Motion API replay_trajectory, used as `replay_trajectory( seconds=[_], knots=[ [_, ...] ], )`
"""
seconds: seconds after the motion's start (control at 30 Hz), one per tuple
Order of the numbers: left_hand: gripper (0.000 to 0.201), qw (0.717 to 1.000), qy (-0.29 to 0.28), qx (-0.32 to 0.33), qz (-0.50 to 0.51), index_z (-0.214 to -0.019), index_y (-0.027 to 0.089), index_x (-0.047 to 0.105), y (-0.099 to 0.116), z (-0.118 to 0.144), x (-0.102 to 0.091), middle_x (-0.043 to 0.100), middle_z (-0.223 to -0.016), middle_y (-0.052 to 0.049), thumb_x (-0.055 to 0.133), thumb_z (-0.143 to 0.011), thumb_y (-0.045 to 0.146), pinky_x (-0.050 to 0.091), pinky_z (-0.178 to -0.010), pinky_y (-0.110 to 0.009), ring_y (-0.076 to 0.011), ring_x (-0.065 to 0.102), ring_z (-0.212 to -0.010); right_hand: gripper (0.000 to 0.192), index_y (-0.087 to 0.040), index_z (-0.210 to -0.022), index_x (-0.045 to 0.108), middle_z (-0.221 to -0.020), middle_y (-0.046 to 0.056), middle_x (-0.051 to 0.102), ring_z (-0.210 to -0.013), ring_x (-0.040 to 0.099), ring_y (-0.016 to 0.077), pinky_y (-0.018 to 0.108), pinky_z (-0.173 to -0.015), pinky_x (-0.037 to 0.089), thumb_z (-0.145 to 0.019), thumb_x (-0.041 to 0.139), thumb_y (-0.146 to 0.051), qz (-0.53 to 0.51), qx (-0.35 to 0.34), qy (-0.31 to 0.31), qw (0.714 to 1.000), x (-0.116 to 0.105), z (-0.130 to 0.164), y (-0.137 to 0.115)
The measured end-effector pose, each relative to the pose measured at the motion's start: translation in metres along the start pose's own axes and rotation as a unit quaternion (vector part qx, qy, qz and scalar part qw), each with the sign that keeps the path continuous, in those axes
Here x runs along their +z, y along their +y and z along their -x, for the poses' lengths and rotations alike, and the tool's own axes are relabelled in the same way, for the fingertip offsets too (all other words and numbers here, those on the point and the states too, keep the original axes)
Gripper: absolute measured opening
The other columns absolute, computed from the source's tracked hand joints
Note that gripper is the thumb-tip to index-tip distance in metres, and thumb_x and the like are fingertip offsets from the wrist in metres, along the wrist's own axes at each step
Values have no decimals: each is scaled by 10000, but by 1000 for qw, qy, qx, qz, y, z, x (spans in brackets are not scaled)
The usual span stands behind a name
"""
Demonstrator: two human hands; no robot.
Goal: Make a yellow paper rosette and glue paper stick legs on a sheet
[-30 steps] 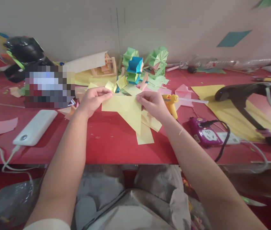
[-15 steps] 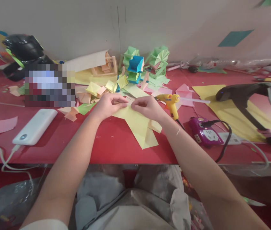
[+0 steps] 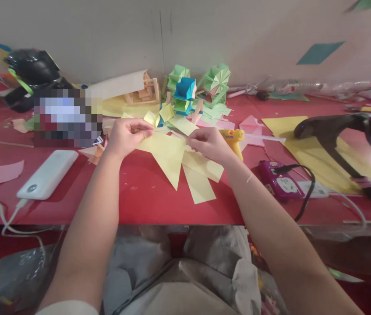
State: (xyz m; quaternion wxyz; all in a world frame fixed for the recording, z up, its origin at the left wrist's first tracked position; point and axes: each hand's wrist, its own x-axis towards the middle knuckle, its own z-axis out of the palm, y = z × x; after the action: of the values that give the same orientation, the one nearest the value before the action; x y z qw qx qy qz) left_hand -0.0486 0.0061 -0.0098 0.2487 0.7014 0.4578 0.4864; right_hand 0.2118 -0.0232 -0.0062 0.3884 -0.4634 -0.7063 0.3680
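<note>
Between my hands is a pale yellow sheet of paper (image 3: 168,155), its lower corner pointing toward me. My left hand (image 3: 128,135) pinches its upper left corner between thumb and fingers. At its upper right corner, my right hand (image 3: 208,142) is closed on the paper's edge. Under and beside the sheet lie loose yellow paper strips (image 3: 200,186), partly overlapping. Beyond my hands stands a blue and green folded paper piece (image 3: 184,89), with green folded paper shapes (image 3: 217,78) behind it.
Right of my right hand lies a yellow hot glue gun (image 3: 236,138), partly hidden. A purple power socket (image 3: 280,179) with cables and a black strap-like frame (image 3: 333,131) are farther right. A white power bank (image 3: 49,175) is at left. Folded scraps crowd the back.
My hands have moved apart, the left one leftward and the right one slightly right. The yellow paper between them is now spread out, uncovering the strips at right.
</note>
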Motion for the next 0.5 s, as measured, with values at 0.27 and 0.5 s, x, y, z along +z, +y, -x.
replay_trajectory(
  seconds=[0.27, 0.5],
  knots=[
    [221, 992, 72, -80, 61, -859, 239, 747, -2, -2, -6, 770, -964, -48, 817, -709, 385, 567, -898, -357, -218, 703, -947, 239, -160, -836, 661, -807, 36, 656, -668, 575, 112, 237, -568, 456, -816, 701, -394, -99, 56, -61, 992, 4, 0, -1],
    [194, 992, 33, -106, 51, -860, 209, 763, -8, -2, 0, 760, -1001, -68, 799, -721, 339, 535, -923, -355, -234, 673, -1039, 218, -163, -963, 670, -771, 12, 644, -645, 562, 110, 234, -549, 432, -786, 706, -286, -156, 36, -68, 985, 8, -1, 9]
  ],
)
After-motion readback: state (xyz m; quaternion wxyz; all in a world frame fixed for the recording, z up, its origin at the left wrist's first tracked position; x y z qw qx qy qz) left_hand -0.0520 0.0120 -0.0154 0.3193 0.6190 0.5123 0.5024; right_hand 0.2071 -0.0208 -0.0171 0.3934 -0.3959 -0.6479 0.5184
